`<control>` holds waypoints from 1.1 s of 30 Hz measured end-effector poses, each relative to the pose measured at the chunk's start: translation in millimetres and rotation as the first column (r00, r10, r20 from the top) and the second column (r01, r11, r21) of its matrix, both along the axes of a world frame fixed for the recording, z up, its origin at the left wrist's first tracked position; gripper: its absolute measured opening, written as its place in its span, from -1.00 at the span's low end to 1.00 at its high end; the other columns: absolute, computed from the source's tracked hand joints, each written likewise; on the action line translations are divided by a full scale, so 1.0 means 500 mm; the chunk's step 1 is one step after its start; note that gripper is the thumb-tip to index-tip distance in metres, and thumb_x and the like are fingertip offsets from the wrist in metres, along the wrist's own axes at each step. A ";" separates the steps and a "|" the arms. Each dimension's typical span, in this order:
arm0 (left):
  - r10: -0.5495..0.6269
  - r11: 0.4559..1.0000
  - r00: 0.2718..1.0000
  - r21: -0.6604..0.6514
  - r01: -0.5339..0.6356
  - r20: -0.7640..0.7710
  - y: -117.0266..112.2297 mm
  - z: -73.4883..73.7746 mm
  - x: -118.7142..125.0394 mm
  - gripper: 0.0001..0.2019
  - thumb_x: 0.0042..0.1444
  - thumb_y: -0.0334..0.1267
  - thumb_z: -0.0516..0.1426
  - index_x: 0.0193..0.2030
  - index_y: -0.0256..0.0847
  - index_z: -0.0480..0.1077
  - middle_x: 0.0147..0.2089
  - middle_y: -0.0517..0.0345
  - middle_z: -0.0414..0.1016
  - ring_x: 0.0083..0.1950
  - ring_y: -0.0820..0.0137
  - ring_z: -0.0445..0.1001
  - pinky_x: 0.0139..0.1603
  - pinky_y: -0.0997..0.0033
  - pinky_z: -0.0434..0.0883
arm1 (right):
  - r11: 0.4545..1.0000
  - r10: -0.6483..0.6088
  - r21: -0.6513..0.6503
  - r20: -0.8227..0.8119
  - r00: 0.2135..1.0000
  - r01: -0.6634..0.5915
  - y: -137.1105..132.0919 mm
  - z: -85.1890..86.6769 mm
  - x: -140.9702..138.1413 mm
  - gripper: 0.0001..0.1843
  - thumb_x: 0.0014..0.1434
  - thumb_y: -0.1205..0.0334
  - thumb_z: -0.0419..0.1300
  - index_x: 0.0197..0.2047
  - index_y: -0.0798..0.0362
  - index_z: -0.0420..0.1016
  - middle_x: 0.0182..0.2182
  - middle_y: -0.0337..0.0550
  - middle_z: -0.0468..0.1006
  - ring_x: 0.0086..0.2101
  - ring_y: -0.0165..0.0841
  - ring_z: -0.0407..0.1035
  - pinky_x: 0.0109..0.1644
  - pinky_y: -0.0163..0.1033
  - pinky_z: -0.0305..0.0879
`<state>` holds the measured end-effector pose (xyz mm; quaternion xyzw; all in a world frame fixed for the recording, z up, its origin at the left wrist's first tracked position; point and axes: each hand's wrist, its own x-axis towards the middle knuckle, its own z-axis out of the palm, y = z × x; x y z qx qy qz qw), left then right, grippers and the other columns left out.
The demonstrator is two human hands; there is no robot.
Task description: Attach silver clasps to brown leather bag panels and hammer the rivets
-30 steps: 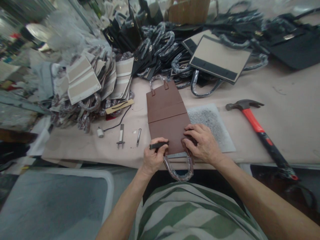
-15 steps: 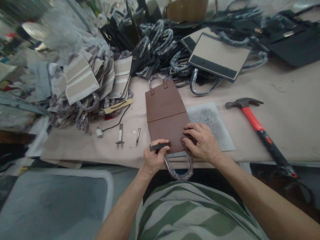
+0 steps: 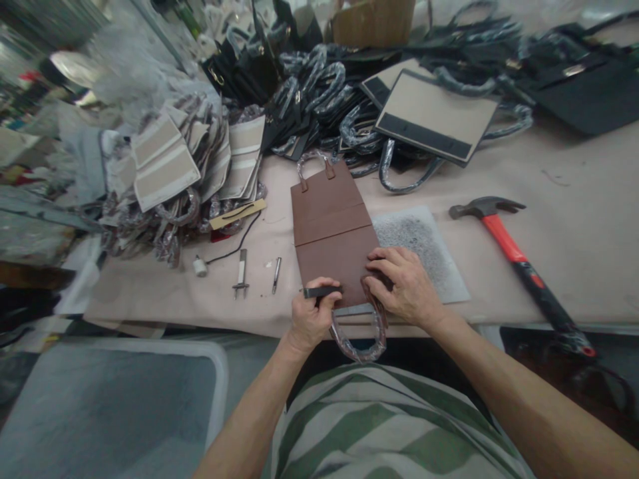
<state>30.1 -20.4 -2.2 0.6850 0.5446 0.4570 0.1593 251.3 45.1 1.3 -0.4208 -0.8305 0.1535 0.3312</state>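
A brown leather bag panel (image 3: 329, 229) lies flat on the table, with a fold line across its middle. One handle wrapped in clear plastic stands at its far end, and another wrapped handle (image 3: 360, 354) hangs over the near table edge. My left hand (image 3: 310, 319) is closed around a short flat black tool (image 3: 319, 291), its tip over the panel's near end; its exact kind is unclear. My right hand (image 3: 407, 287) rests on the panel's right edge, thumb and fingers pinching the brown leather tab at the base of the near handle.
A claw hammer (image 3: 519, 259) lies to the right, beyond a speckled white slab (image 3: 422, 246). At left lie a small metal punch (image 3: 276, 275), a forked metal tool (image 3: 241, 274) and a white bottle (image 3: 200, 267). Piled bag panels (image 3: 167, 163) and black bags (image 3: 589, 80) line the back.
My left hand has shifted slightly to the right with the black tool. My right hand keeps its place on the panel, and the view has tilted a little.
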 end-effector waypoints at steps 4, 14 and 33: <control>0.026 1.000 1.000 -0.002 -0.026 -0.014 0.001 -0.003 0.003 -0.85 0.32 -0.19 0.19 -0.09 -0.21 0.47 -0.21 0.06 0.66 -0.18 0.33 0.65 -0.12 0.37 0.59 | 1.000 -0.001 0.012 -0.005 1.000 0.001 0.000 0.001 -0.001 -0.86 0.22 0.22 0.24 -0.14 0.03 0.54 -0.04 -0.03 0.57 -0.01 -0.09 0.40 0.09 0.08 0.29; 0.006 0.999 0.998 0.039 -0.004 -0.065 0.010 -0.011 0.009 -0.86 0.32 -0.20 0.17 -0.13 -0.21 0.47 -0.23 0.05 0.64 -0.21 0.32 0.64 -0.13 0.36 0.58 | 1.000 0.005 0.010 -0.011 1.000 -0.005 -0.001 0.000 0.000 -0.87 0.22 0.22 0.23 -0.16 0.02 0.54 -0.05 -0.03 0.58 -0.03 -0.11 0.40 0.09 0.07 0.30; -0.073 0.997 0.997 0.018 0.072 0.028 0.030 -0.016 0.022 -0.93 0.23 -0.33 0.16 -0.16 -0.17 0.44 -0.29 0.07 0.59 -0.27 0.30 0.60 -0.17 0.33 0.57 | 0.628 -0.639 -0.375 0.252 0.727 0.682 0.064 -0.025 0.394 -0.67 -0.24 0.01 0.41 -0.59 -0.14 0.31 -0.74 -0.12 0.21 -0.72 -0.32 0.05 -0.55 0.02 -0.04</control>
